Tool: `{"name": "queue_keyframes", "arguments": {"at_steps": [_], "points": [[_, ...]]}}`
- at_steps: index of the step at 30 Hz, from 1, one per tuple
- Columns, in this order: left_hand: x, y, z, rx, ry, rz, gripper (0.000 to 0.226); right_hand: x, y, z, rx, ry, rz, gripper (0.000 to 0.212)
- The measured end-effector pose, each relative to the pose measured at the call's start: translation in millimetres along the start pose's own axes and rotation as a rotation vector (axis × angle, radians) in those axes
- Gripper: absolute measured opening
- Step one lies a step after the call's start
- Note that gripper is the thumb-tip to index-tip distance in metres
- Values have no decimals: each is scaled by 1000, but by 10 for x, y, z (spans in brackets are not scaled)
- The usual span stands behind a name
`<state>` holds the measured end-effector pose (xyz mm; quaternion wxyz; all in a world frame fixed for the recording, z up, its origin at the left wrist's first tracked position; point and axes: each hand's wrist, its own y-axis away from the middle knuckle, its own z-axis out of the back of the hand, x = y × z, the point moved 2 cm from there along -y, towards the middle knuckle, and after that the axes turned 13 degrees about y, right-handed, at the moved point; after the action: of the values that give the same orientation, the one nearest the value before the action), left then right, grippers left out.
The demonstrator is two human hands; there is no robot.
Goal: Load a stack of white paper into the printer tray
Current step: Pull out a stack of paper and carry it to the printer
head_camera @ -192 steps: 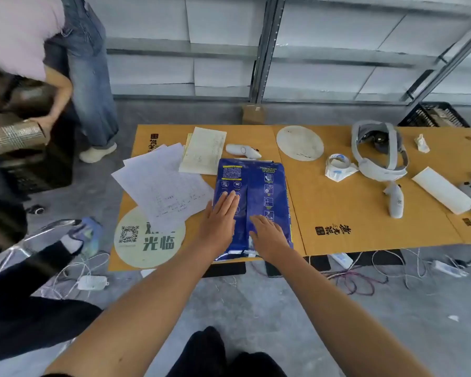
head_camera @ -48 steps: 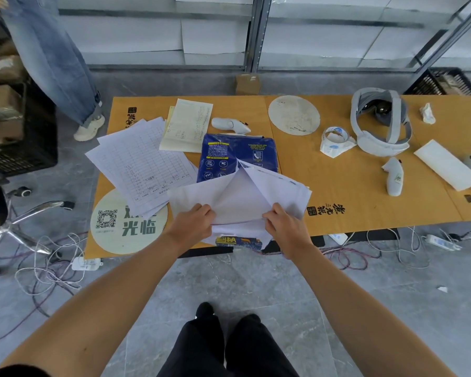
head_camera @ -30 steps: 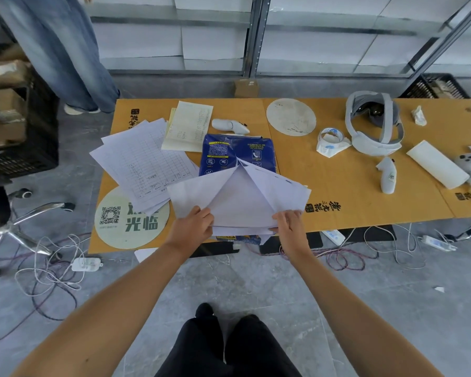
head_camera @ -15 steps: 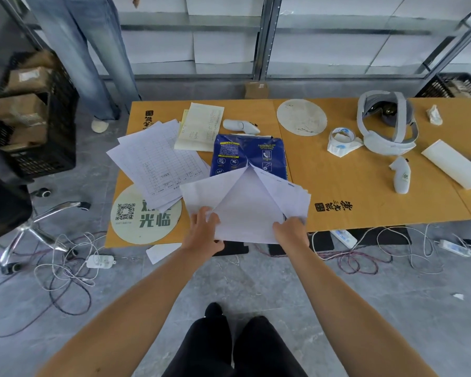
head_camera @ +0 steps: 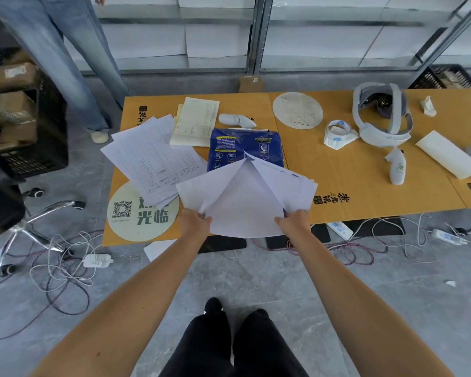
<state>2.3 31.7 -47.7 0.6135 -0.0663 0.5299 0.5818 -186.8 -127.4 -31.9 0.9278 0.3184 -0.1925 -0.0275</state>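
Note:
A stack of white paper (head_camera: 245,202) is half out of its blue wrapper (head_camera: 242,145), which lies on the orange table (head_camera: 365,186). Opened white flaps of the wrapper spread to either side over the stack. My left hand (head_camera: 195,223) grips the near left corner of the paper. My right hand (head_camera: 292,223) grips the near right corner. The stack's near edge hangs past the table's front edge. No printer or tray is in view.
Printed sheets (head_camera: 152,159) and a round QR sign (head_camera: 143,212) lie to the left. A headset (head_camera: 381,115), controllers (head_camera: 397,170) and tape roll (head_camera: 337,129) lie to the right. Cables (head_camera: 65,270) and a chair base (head_camera: 30,229) litter the floor. A person's legs (head_camera: 65,58) stand at back left.
Both hands opened the wrapper's end and have pulled the paper stack toward me, so it now overhangs the table edge. The standing person shifted at the back left.

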Motion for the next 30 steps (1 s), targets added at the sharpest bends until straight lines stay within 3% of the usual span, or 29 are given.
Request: {"name": "queue_keyframes", "arguments": {"at_steps": [3, 7, 10, 12, 14, 17, 19, 22, 26, 28, 30], "points": [[36, 71, 88, 102, 20, 25, 33, -75, -30, 32, 142, 34, 25, 62], [44, 73, 179, 365, 299, 175, 17, -152, -60, 124, 361, -126, 20, 36], [39, 13, 132, 332, 415, 206, 24, -103, -73, 99, 359, -329, 25, 44], [76, 9, 32, 291, 389, 161, 9, -70, -72, 7, 278, -276, 43, 45], [98, 41, -38, 202, 342, 116, 12, -89, -55, -64, 218, -200, 64, 39], [123, 68, 9, 141, 267, 96, 34, -184, 4, -36, 414, -246, 61, 42], [162, 94, 82, 309, 244, 139, 36, -236, 62, 18, 561, -298, 83, 40], [165, 175, 130, 528, 413, 243, 15, -151, 147, 52, 418, -432, 52, 23], [64, 178, 52, 318, 409, 230, 36, -66, 126, -80, 139, -338, 70, 27], [56, 170, 58, 268, 271, 180, 42, -102, 144, -101, 137, -301, 68, 25], [84, 171, 100, 333, 216, 153, 38, -177, 162, -89, 215, -318, 43, 24]]}}
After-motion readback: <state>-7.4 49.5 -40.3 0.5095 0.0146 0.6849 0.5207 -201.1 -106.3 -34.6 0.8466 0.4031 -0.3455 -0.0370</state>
